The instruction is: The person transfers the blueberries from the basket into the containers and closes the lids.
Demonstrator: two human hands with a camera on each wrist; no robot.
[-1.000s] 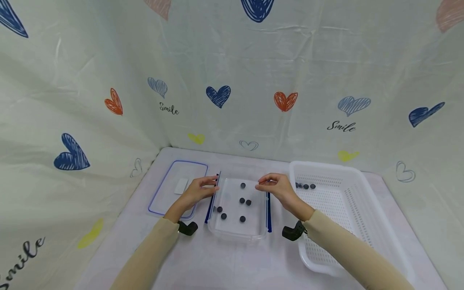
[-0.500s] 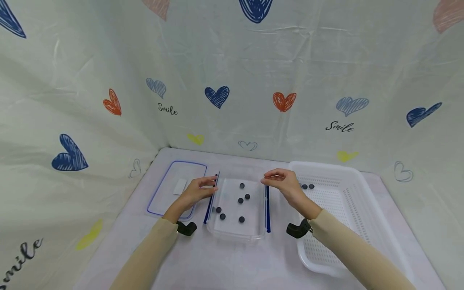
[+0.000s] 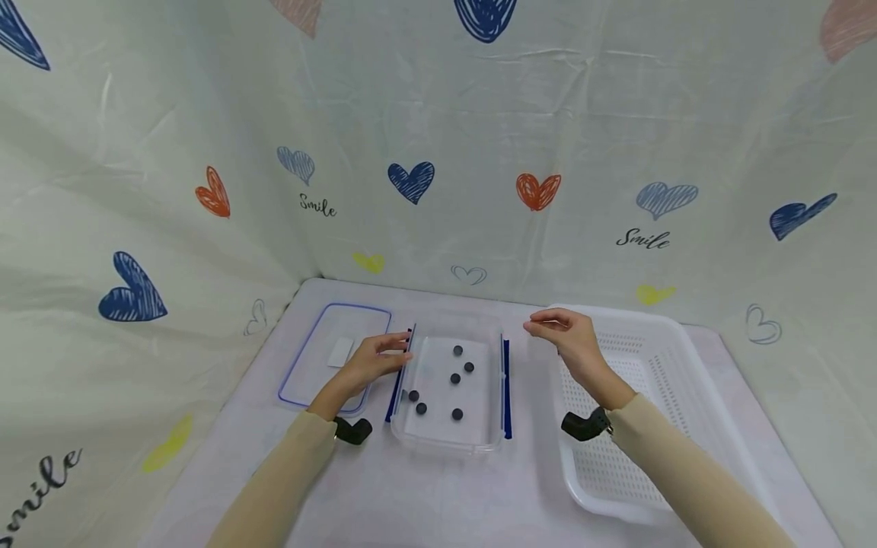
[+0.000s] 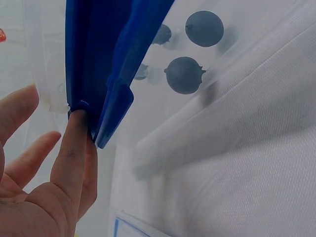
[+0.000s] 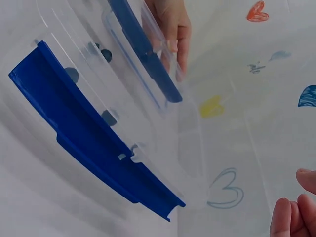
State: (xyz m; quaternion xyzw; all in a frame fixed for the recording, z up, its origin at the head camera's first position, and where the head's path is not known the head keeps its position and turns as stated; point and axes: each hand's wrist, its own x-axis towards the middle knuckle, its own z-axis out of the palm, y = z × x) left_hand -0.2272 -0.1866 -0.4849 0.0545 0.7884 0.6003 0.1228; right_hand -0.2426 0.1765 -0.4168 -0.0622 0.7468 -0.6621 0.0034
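- Two different roles seem to fall to your hands: your left hand (image 3: pixel 370 361) sets a nearly straight finger against the end of the left blue latch flap (image 4: pixel 94 54), its fingers apart, probably to steady the light box.
- Your right hand (image 3: pixel 575 339) hangs at the white slotted basket's (image 3: pixel 664 373) far left corner, thumb and fingertips slightly parted, relaxed, with nothing visible between them.
- Between your hands, the clear plastic storage box (image 3: pixel 445 447) stands upright, mouth up, on the white tablecloth (image 3: pixel 384 502).
- Six dark, blueberry-like balls (image 3: pixel 457 415) lie scattered on its floor; the walls keep them from rolling away.
- Both latch flaps stand outward, presumably because the box is unlidded; you see the right blue latch flap (image 5: pixel 89 128) untouched.
- Your blue-edged clear lid (image 3: pixel 311 354) lies flat to the left, likely to leave the mouth free.
- Your basket sits to the right, handy for that arm.
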